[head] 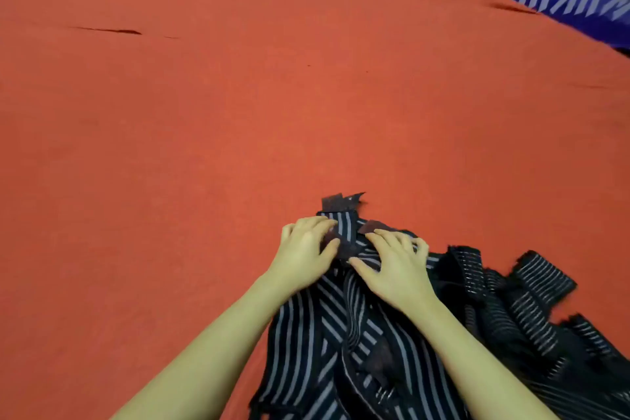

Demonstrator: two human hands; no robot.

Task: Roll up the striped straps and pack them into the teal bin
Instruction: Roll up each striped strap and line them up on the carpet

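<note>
In the head view we see a big pile of striped straps lying on a red carpet floor. We use the pile as our marker. Our left hand sits at the far end of the pile, on its left side. Its fingers are curled, and with the thumb they pinch the end of one strap. Our right hand is just beside it, on the right. Its fingers are bent and press down on the same strap end. Small dark patches stick out past the far end of the pile. More straps spill out to the right of it.

We cannot see the teal bin anywhere here.

We think the rolling is just starting. The straps lie crossed over each other, so pulling one could drag the others along. The dark patches may be sticky and could grab other straps. A loose roll could pop open.
</note>
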